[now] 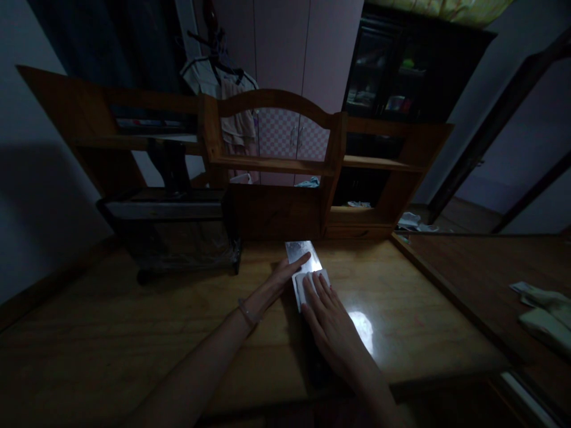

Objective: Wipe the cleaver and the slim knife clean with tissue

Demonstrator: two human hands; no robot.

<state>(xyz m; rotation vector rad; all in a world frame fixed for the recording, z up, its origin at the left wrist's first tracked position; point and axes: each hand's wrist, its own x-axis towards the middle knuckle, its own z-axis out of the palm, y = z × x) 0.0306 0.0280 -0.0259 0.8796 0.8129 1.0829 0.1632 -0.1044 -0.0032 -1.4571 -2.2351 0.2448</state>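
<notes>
A flat, shiny rectangular metal plate [305, 250] lies lengthwise ahead of me, just above or on the wooden desk; I cannot tell which. My left hand [285, 274] grips its left edge, thumb across the top and the other fingers hidden beneath. A folded white cloth or tissue [301, 288] rests on the plate's near half. Pressing on it from above is my right hand [325, 309], with fingers stretched forward and close together. Something dark, too dim to name, extends below the plate under my right wrist.
The wooden desk [187, 309] has a shelf unit [276, 202] along its back. At the left stands a black-framed appliance [178, 235] partly wrapped in clear film. Light-coloured cloth [546, 315] lies on a brown surface at the right. Light glares off the desk beside my right hand.
</notes>
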